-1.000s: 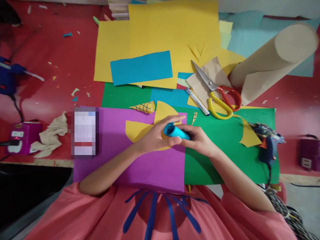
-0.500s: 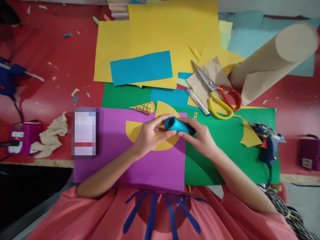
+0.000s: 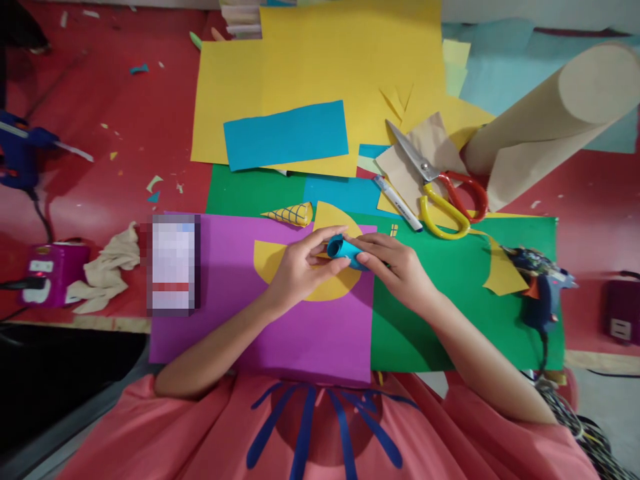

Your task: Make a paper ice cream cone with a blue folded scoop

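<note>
left hand [image 3: 305, 267] + right hand [image 3: 395, 261]: grip curled close round 1 blue roll [image 3: 352, 252] | 1 yellow cone [image 3: 291, 214] | 1 pair scissors [image 3: 425, 169]

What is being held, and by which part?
A rolled blue tube of paper-like sheet: the left hand at its open end, the right hand farther along.

Blue roll [image 3: 353, 253] pt. hidden behind R fingers [image 3: 379, 251].

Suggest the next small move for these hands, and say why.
Probably a gentle tightening twist of the blue roll: the left hand and right hand already grip it from either side, and the end facing the left hand shows a coil with a hollow middle, so there seems room to wind closer.
</note>
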`<state>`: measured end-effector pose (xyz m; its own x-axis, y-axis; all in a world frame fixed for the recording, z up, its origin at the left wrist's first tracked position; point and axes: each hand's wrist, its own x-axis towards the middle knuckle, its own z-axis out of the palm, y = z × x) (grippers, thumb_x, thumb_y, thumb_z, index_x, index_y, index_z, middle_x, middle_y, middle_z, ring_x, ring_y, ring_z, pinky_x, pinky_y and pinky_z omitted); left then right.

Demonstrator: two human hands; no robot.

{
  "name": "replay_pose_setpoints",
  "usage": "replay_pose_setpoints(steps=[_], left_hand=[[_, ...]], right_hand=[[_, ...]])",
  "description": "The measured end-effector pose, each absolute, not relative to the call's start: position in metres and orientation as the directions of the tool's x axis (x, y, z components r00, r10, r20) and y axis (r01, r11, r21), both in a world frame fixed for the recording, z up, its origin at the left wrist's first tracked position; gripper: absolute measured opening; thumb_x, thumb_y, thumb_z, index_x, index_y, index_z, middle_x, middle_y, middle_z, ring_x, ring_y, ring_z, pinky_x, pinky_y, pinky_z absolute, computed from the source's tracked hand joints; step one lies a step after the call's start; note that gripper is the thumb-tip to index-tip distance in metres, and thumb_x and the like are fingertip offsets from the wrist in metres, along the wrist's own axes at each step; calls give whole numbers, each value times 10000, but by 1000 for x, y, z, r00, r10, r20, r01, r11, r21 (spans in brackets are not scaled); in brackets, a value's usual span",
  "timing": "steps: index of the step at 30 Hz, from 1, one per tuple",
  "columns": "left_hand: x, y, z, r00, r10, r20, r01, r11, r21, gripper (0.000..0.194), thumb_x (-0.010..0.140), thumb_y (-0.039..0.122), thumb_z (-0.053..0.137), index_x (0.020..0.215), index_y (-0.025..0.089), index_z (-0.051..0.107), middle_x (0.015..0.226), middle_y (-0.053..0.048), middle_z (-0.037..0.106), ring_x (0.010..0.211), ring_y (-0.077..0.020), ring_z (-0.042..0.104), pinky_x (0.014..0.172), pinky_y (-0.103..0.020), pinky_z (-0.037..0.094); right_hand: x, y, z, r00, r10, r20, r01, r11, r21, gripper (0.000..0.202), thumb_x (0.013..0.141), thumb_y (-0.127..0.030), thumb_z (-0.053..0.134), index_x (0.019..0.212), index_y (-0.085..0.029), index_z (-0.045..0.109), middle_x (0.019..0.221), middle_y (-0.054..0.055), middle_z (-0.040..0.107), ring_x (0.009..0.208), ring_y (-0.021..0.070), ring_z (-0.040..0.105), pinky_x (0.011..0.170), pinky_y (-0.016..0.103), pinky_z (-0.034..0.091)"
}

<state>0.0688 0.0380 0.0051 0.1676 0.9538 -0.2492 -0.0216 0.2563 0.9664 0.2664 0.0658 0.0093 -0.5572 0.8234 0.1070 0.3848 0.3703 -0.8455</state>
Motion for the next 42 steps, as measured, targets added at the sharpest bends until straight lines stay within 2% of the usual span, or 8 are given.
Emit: replay_pose_setpoints(steps=[6,11,22,26,31,35,39,42], left_hand=[[72,41,3,67,966,-249,-85,255,963,271,746,393,761,950,222,704,1020,-48,729,960,-179,691,810,-267,567],[72,49,0,-59,939,-338,-271,311,911,302,701,417,799,905,235,671,844,11,701,764,-112,660,669,-214,536],[97,43,2,27,885,-465,-491,417,765,316,711,389,786,900,209,608,830,31,657,712,-68,621,623,-159,515],[90,41,-4,50,940,-338,-292,337,895,333,775,419,731,989,224,567,941,-6,684,840,-110,669,697,-196,538],[68,35,2,119,992,-38,163,18,986,472,861,348,644,1276,258,438,1346,-97,576,1196,-203,605,970,-348,526],[33,46,4,87,939,331,619,-312,721,422,879,214,566,1289,258,475,1317,-74,584,1264,-226,542,1083,-426,449],[4,72,-6,205,950,234,833,-295,468,687,782,232,682,1400,204,384,1446,-121,477,1365,-304,421,1135,-505,370],[0,86,-9,257,957,133,855,-289,430,475,793,302,698,1235,205,551,1293,-101,606,1265,-314,506,1067,-513,418]], right_hand=[[267,72,16,-584,803,123,429,434,-792,341,965,-365,499,1249,-238,640,1154,90,691,1109,238,630,956,398,501],[272,70,12,-206,954,218,351,280,-893,663,883,-506,591,1462,-306,339,1460,131,456,1191,273,577,901,430,534],[240,61,12,-210,928,-308,-123,-338,-933,544,634,-531,819,1039,-232,614,934,28,702,724,167,652,597,287,548],[241,64,10,-174,927,-331,-104,-352,-930,411,607,-505,842,756,-213,593,601,-35,613,512,125,564,492,269,483],[250,68,7,-192,944,-268,-92,-289,-953,334,664,-458,819,771,-205,630,660,-21,656,565,125,593,547,275,504],[255,72,1,-163,953,-255,-126,-276,-953,306,671,-428,821,806,-212,650,751,-7,687,632,141,629,616,305,552],[256,77,-8,-159,959,-235,-169,-261,-950,310,666,-424,827,822,-216,658,791,2,702,657,147,644,619,305,562],[255,82,-12,-177,954,-242,-190,-274,-943,303,675,-431,820,824,-217,664,766,-7,697,620,132,630,579,284,551]])
